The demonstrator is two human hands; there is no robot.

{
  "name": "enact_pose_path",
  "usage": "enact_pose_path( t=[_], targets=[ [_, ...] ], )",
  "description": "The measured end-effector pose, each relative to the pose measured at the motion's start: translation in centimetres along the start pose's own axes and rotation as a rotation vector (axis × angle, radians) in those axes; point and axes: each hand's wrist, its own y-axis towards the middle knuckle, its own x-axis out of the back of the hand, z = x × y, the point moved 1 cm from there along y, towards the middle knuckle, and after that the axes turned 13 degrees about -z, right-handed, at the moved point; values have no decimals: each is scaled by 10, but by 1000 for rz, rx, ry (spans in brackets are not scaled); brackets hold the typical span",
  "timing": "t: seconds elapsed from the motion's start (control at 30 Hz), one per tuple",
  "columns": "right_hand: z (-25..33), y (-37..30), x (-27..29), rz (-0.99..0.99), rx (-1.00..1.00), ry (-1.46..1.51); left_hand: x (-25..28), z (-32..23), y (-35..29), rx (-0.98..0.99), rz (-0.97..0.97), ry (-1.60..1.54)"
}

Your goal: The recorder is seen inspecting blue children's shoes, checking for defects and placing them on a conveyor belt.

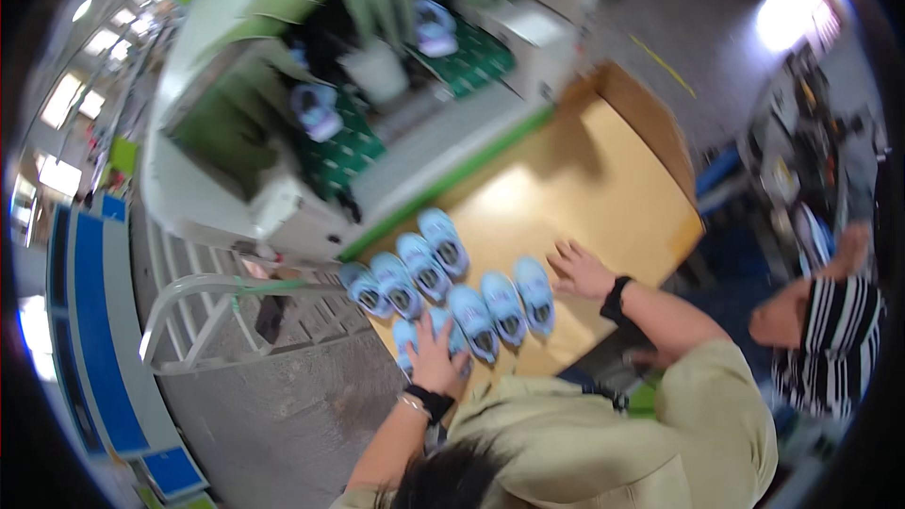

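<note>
Probably light and soft-sided, so pinch heel collars (511,328) on the pale-blue shoes (500,300) rowed on the bench (589,193): left hand (436,358) spread over two, grip unclear, right hand (582,273) splayed, empty

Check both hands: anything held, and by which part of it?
Right hand: open, holding nothing. Left hand: fingers spread over light-blue shoes; whether it grips one, and where, can't be told.
</note>
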Motion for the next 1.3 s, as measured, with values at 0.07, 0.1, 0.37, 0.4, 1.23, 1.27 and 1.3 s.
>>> enact_pose_path(
  t=[0.07,0.1,0.37,0.4,1.23,1.27,1.3],
  targets=[
    [-18,-42,-22,-83,-217,180,-4,5,3,-22,2,-2],
    [-24,-51,-28,-118,-226,200,-4,7,5,-29,17,8],
    [9,-58,-28,-257,-621,650,-2,3,3,-34,-16,4],
    [16,-57,-23,-380,-670,843,-1,2,4,-27,4,20],
    [-33,151,77,-577,-71,-305,30,5,11,26,122,-445],
    [-27,169,77,-467,-97,-281,36,2,15,39,119,-446],
    [-20,184,76,-350,-160,-296,42,0,20,108,87,-510]
  ],
)
